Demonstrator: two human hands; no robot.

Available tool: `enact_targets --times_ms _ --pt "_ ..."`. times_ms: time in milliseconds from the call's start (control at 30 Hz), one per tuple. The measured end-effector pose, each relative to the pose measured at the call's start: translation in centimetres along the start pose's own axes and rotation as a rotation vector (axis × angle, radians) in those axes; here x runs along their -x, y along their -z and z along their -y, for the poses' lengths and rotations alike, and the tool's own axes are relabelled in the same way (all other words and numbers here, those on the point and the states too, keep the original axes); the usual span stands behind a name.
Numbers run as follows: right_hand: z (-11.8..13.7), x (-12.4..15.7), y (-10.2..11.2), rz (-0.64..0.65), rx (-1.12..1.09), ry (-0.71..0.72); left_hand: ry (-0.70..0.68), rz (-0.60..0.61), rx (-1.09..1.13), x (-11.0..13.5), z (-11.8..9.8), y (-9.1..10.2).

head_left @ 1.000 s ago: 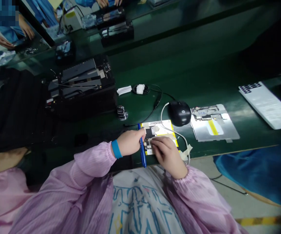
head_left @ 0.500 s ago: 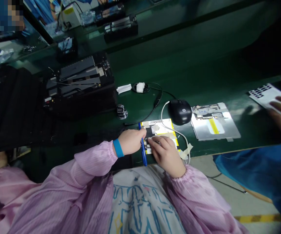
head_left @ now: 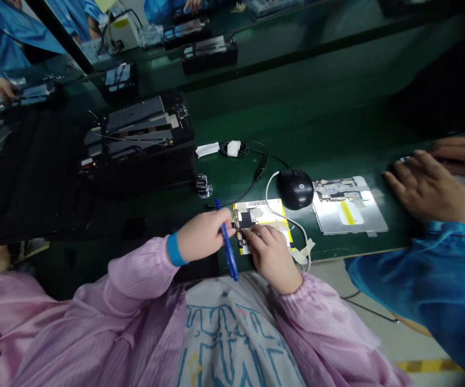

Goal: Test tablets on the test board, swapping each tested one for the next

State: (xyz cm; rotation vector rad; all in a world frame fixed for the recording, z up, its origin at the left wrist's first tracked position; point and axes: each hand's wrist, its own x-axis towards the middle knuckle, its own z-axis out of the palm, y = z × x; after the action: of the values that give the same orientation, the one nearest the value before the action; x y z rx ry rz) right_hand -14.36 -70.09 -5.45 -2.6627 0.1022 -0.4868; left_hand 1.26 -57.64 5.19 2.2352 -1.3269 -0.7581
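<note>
My left hand (head_left: 205, 235) is closed round a blue pen (head_left: 229, 252), which slants down toward me near the left edge of a tablet-like assembly (head_left: 262, 206). That assembly has a white face, yellow tape edges and a dark circuit board (head_left: 245, 219). My right hand (head_left: 274, 257) rests on its lower part, fingers curled and fingertips at the board. Whatever is under those fingertips is hidden. A white cable (head_left: 287, 216) loops over the assembly, with tape (head_left: 305, 250) near its end.
A black mouse (head_left: 295, 188) stands behind the assembly, beside a silver panel (head_left: 347, 212). A small counter (head_left: 202, 185) and coiled black cable (head_left: 234, 149) lie farther back. Stacked dark device housings (head_left: 139, 145) fill the left. A co-worker's hand (head_left: 429, 188) is at the right.
My left hand has drawn back left from the board with the pen, which now tilts more. My right hand stays in place. The co-worker's hands at right have moved in over the table.
</note>
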Motion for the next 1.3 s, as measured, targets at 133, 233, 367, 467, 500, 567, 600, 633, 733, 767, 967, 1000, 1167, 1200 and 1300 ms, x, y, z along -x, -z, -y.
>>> enact_targets --times_ms 133,233,367,467,500,567,600,633,733,767,967,1000,1167,1200,1300 --pt "-0.3 0.0 0.3 -0.035 -0.127 -0.004 0.218 -0.254 0.058 5.4 3.2 3.7" --pt "-0.9 -0.6 0.3 -0.106 -0.162 -0.029 0.502 -0.539 -0.086 10.0 7.3 4.9" --pt "-1.7 -1.9 -0.2 -0.142 -0.054 -0.045 0.695 -0.579 -0.212 14.2 12.0 4.0" --pt "-2.0 -2.5 -0.7 -0.122 0.025 -0.028 0.659 -0.611 -0.157 15.2 13.8 2.8" --pt "-2.0 -2.6 -0.8 -0.115 0.050 -0.022 0.640 -0.628 -0.126 15.2 14.1 2.5" --pt "-1.9 -2.7 -1.0 -0.089 0.108 -0.004 0.606 -0.659 -0.077 15.1 14.7 2.1" --pt "-1.7 -2.7 -1.0 -0.070 0.143 0.004 0.585 -0.671 -0.061 15.0 15.0 1.9" --pt "-1.6 -2.7 -1.0 -0.048 0.179 0.010 0.557 -0.678 -0.047 15.0 15.2 1.8" --pt "-1.3 -2.6 -0.9 0.014 0.269 0.033 0.440 -0.675 0.019 14.9 16.0 1.6" --pt "-1.3 -2.6 -0.9 0.029 0.284 0.045 0.406 -0.669 0.055 14.9 16.3 1.5" --pt "-0.4 -2.8 -0.2 -0.064 0.175 0.010 0.374 -0.793 0.334 15.0 16.7 1.0" --pt "0.6 -2.8 0.0 -0.126 0.145 -0.008 0.368 -0.810 0.387 15.0 16.6 1.0" --pt "9.0 -2.3 0.6 -0.085 -0.032 0.214 0.357 -0.840 0.610 15.1 16.4 1.4" --pt "10.6 -2.2 0.4 0.033 -0.054 0.316 0.354 -0.854 0.642 15.1 16.3 1.7" --pt "13.0 -2.6 -0.3 0.277 -0.036 0.478 0.321 -0.898 0.696 14.9 16.0 2.3"
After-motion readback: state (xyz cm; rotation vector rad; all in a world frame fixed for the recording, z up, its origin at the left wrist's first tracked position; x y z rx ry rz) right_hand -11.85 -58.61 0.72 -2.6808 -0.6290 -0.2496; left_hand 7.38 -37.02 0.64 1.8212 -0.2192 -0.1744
